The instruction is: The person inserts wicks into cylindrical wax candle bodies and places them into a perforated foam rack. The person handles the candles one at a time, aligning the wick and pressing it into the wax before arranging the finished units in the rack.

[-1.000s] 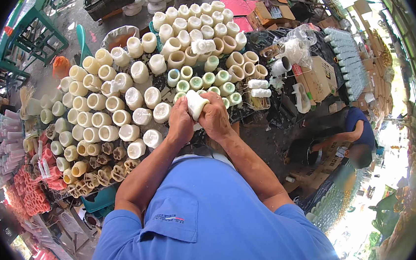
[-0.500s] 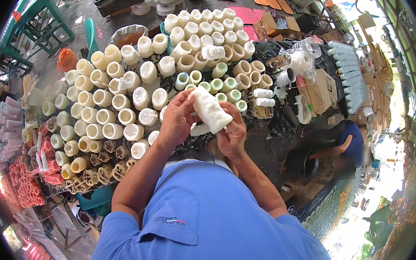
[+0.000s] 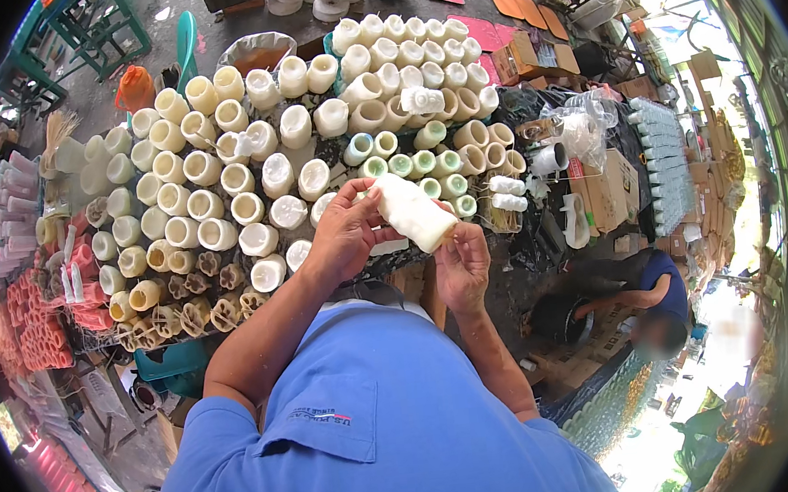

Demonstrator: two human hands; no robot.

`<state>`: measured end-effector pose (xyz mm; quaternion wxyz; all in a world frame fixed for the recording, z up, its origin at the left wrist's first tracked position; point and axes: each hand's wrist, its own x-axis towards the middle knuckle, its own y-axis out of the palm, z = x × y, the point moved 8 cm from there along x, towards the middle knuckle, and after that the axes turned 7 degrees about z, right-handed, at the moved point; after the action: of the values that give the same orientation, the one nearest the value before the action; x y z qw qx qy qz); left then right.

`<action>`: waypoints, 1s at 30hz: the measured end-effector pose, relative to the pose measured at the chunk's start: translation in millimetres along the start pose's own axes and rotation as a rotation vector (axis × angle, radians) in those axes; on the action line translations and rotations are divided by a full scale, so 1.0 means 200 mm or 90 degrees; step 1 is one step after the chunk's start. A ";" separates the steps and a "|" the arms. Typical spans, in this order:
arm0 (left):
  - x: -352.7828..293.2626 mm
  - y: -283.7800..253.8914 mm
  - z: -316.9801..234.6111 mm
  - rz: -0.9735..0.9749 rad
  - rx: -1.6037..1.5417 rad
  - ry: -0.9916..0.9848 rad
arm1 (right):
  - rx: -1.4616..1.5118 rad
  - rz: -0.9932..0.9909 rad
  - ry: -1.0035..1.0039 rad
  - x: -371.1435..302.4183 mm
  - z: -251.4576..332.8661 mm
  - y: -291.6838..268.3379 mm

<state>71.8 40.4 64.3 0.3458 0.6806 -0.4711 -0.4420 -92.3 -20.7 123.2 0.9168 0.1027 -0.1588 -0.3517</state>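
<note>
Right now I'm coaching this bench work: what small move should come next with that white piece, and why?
Probably ease the white cylinder free of the right hand: the left hand grips its upper end, it lies tilted, and the right hand pinches its lower end.

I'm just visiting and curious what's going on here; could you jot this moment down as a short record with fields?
Setting: crowded stall table packed with moulds
Left hand: wrapped around the upper end of a white cylinder mould
Right hand: fingers at the mould's lower end
Mould pose: tilted, held above the table edge
On the table: rows of cream cylinder moulds; small pale green cups
Far left: stacked pink and red pieces
Right: cardboard boxes; another person in blue bent over a black tub
</note>
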 end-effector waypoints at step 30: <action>0.63 -0.20 0.19 -0.234 0.238 0.030 | -0.609 0.122 0.085 0.70 -0.03 -0.52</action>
<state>71.0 -69.4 -19.3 0.1393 0.8168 -0.4049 -0.3867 -56.6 -190.9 117.1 0.8977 -0.3221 0.0709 -0.2921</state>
